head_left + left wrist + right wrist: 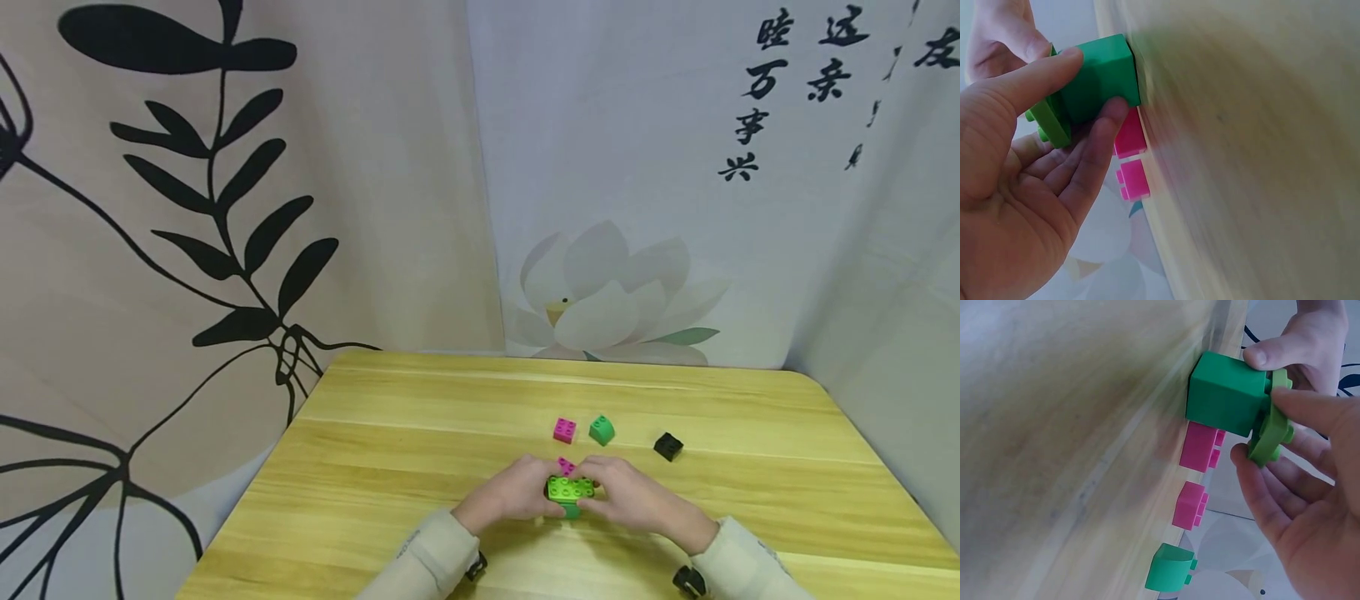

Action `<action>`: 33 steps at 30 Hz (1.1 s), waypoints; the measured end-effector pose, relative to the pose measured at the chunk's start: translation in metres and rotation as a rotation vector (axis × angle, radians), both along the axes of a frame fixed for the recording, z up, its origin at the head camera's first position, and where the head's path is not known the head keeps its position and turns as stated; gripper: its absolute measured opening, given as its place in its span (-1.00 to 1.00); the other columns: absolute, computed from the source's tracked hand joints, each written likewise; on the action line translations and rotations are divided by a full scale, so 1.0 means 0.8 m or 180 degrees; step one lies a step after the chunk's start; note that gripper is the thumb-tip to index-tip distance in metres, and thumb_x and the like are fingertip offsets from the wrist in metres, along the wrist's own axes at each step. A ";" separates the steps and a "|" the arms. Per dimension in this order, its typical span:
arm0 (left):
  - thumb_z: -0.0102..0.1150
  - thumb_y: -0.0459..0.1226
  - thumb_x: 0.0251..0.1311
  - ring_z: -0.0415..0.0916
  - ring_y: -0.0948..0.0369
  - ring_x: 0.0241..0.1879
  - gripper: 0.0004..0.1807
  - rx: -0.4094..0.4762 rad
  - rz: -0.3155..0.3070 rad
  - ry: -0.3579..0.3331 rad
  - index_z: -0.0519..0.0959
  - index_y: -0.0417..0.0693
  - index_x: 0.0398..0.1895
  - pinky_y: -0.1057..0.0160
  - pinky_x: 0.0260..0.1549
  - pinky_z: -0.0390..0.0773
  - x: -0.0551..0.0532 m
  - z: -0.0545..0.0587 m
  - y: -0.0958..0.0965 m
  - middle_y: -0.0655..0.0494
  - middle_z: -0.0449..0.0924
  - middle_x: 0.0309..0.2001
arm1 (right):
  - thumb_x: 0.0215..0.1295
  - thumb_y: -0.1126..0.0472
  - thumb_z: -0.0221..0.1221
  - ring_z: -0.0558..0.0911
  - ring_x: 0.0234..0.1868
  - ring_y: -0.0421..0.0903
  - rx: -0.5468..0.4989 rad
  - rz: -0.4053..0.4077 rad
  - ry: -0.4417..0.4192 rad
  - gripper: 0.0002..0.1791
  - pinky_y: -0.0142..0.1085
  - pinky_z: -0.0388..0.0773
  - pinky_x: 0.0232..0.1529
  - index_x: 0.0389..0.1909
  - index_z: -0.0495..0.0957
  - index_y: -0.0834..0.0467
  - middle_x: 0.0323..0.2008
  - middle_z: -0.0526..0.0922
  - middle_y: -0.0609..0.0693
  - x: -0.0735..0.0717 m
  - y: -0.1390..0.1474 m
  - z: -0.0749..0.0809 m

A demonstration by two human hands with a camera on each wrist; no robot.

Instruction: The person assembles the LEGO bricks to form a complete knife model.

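Observation:
A lime-green building plate (570, 487) with studs lies over a larger dark green building block (1102, 81), which stands on the table. My left hand (523, 490) grips the block, its thumb and a finger on opposite sides. From the other side my right hand (628, 493) pinches the plate between thumb and fingers. In the right wrist view the plate (1270, 428) sits tilted against the studded top of the block (1225, 394), with part of a stud showing between them. Just beyond the block stands a pink brick (1199, 447).
Farther back on the wooden table (360, 442) stand a second pink brick (565, 430) and a green brick with a curved side (602, 430). A black brick (668, 446) lies to their right. A printed curtain (405, 183) hangs behind the table's far edge.

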State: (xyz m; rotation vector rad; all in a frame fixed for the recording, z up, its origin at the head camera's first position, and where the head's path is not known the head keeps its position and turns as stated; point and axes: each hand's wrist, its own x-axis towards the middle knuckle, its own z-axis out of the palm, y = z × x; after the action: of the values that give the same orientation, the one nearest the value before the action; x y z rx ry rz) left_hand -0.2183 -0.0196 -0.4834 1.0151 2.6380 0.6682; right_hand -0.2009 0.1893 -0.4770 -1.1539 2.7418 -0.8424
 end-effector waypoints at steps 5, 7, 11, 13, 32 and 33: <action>0.43 -0.12 -0.02 0.36 0.47 -0.48 -0.55 -0.0055 0.0016 0.0082 0.58 0.01 -0.02 0.53 -0.48 0.40 0.000 -0.001 0.005 0.39 0.49 -0.40 | 0.18 0.17 0.28 0.55 -0.14 -0.24 -0.0026 -0.0023 -0.0072 -0.66 -0.35 0.54 -0.15 -0.01 0.57 0.13 -0.11 0.60 -0.12 -0.001 0.003 -0.003; 0.43 -0.12 -0.03 0.36 0.47 -0.47 -0.53 -0.0050 0.0024 0.0085 0.58 0.02 -0.01 0.52 -0.48 0.40 0.000 -0.002 0.008 0.39 0.50 -0.38 | 0.16 0.19 0.30 0.55 -0.15 -0.23 -0.0058 -0.0012 -0.0084 -0.66 -0.37 0.55 -0.18 -0.03 0.57 0.13 -0.11 0.61 -0.11 -0.001 0.005 -0.003; 0.43 -0.12 -0.02 0.36 0.48 -0.48 -0.55 -0.0032 0.0030 0.0056 0.59 0.03 -0.02 0.52 -0.48 0.39 0.000 -0.002 0.015 0.39 0.51 -0.37 | 0.09 0.24 0.34 0.55 -0.19 -0.24 -0.0142 0.0017 -0.0070 -0.68 -0.39 0.55 -0.25 -0.10 0.58 0.12 -0.16 0.61 -0.12 -0.001 0.007 -0.003; 0.43 -0.12 -0.02 0.36 0.48 -0.48 -0.56 -0.0036 0.0047 0.0055 0.60 0.02 -0.04 0.53 -0.48 0.39 0.000 -0.002 0.018 0.39 0.51 -0.38 | 0.06 0.26 0.36 0.55 -0.22 -0.24 -0.0176 0.0030 -0.0034 -0.70 -0.39 0.55 -0.27 -0.14 0.58 0.10 -0.20 0.61 -0.14 -0.001 0.009 -0.003; 0.36 -0.09 0.06 0.37 0.47 -0.48 -0.55 0.0074 0.0119 -0.0136 0.57 -0.06 0.01 0.51 -0.50 0.40 0.000 -0.001 0.020 0.33 0.53 -0.33 | 0.02 0.25 0.39 0.55 -0.26 -0.26 -0.0200 0.0064 0.0188 -0.72 -0.37 0.55 -0.28 -0.23 0.56 0.03 -0.23 0.61 -0.16 -0.002 0.017 -0.008; 0.36 -0.08 0.06 0.37 0.47 -0.46 -0.53 0.0049 0.0135 -0.0129 0.57 -0.05 0.04 0.50 -0.49 0.40 0.000 -0.001 0.020 0.33 0.55 -0.30 | 0.02 0.25 0.39 0.55 -0.26 -0.26 -0.0202 0.0049 0.0149 -0.72 -0.38 0.55 -0.29 -0.23 0.56 0.03 -0.24 0.61 -0.16 -0.001 0.017 -0.007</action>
State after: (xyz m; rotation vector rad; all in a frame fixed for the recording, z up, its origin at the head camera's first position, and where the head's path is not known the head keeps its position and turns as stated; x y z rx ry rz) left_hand -0.2185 -0.0033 -0.4841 0.9420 2.6299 0.7116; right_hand -0.2020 0.2028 -0.4827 -1.2194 2.7586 -0.9188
